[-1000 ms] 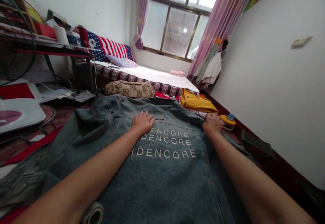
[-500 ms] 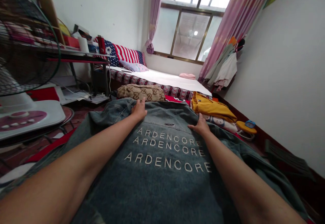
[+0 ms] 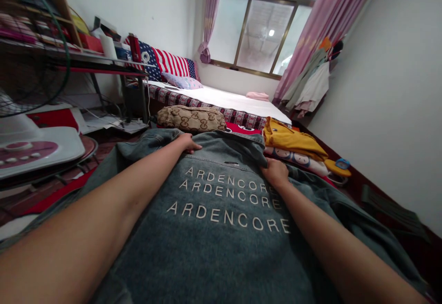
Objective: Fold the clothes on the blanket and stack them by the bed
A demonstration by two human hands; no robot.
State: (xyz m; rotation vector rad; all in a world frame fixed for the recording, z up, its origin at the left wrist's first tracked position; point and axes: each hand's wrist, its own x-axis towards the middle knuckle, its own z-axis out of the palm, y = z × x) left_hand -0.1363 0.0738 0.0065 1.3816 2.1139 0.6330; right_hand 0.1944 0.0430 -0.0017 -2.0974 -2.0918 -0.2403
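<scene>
A blue denim jacket (image 3: 221, 230) lies back up in front of me, with "ARDENCORE" printed three times in white. My left hand (image 3: 188, 142) rests at the jacket's upper left by the collar, its fingers curled over the cloth edge. Just below the collar's right side, my right hand (image 3: 274, 173) is closed on a fold of denim. Both forearms stretch across the jacket's back.
A brown patterned bag (image 3: 195, 117) lies just beyond the collar. Folded clothes topped by a yellow garment (image 3: 290, 140) sit at the right. A white fan base (image 3: 37, 145) and a cluttered desk (image 3: 103, 65) stand at the left. A bed (image 3: 228, 101) lies under the window.
My left hand slid from the middle of the back up to the collar's left and curled. My right hand came in from the right shoulder edge to under the collar and closed.
</scene>
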